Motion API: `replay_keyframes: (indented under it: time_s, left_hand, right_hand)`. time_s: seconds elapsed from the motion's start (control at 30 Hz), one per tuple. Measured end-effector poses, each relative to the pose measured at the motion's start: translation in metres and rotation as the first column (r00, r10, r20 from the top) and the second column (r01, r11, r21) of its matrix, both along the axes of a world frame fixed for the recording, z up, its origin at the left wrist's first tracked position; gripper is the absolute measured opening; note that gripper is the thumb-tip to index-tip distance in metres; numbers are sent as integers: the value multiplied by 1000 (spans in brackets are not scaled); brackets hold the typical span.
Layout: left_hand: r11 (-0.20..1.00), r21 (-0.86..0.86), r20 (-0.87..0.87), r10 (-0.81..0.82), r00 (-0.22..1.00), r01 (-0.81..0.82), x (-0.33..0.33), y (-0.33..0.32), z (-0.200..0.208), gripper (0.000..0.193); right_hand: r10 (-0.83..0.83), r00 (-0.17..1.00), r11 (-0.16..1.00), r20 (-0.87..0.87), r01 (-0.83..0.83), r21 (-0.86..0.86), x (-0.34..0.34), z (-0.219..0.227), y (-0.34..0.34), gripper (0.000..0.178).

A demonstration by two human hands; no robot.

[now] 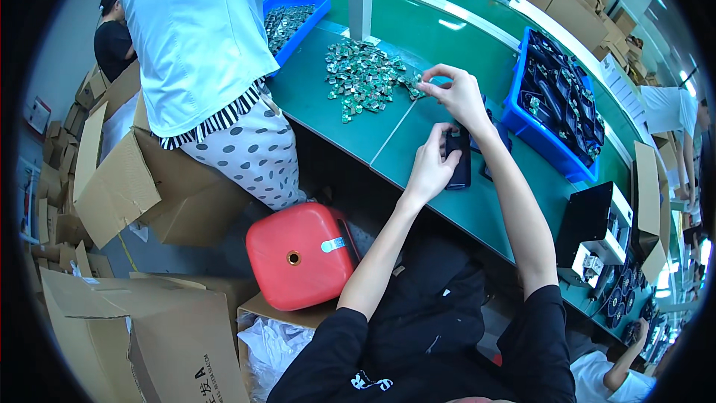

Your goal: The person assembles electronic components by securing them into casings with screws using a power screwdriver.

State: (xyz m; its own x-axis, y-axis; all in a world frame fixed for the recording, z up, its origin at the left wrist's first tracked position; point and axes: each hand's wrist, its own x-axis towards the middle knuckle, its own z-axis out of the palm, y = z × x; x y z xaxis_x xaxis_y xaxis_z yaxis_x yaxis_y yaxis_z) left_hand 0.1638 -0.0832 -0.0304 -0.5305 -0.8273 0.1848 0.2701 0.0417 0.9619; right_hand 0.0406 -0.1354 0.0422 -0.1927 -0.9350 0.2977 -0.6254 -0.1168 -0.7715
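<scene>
Over the green workbench (328,116), my right hand (462,97) reaches to the right edge of a heap of small green circuit boards (362,75). Its thumb and forefinger are pinched together on a small circuit board (418,90); the fingertips partly cover it. Nearer the bench edge, my left hand (430,168) is curled around the left side of a black plastic housing (461,167) lying on the bench. Another dark part (501,138) lies just right of that housing, partly hidden behind my right forearm.
A blue bin (513,116) full of black housings stands to the right. Beyond it sits a black-and-silver bench machine (593,224). A co-worker in a pale blue top (198,38) stands at left beside another blue tray (326,6). A red stool (298,254) and cardboard boxes (179,336) crowd below.
</scene>
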Motion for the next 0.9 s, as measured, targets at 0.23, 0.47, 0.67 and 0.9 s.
replay_keyframes:
  time_s: [0.23, 0.47, 0.67, 0.9]
  left_hand:
    - [985, -175, 160, 27, 987, 1, 1, 7, 2, 39]
    - [994, -74, 135, -67, 989, 78, 3, 2, 8, 38]
    - [993, -46, 85, -109, 990, 113, 3, 5, 12, 37]
    - [990, -35, -66, -138, 988, 136, 7, 24, 8, 37]
  right_hand:
    - [9, 1000, 967, 10, -11, 253, -2, -14, 2, 21]
    - [34, 999, 992, 33, -38, 119, -13, -11, 13, 20]
    - [-6, 895, 993, 446, -49, 111, -28, -6, 36, 19]
    - [-20, 962, 986, 274, 64, -154, -17, 16, 134, 19]
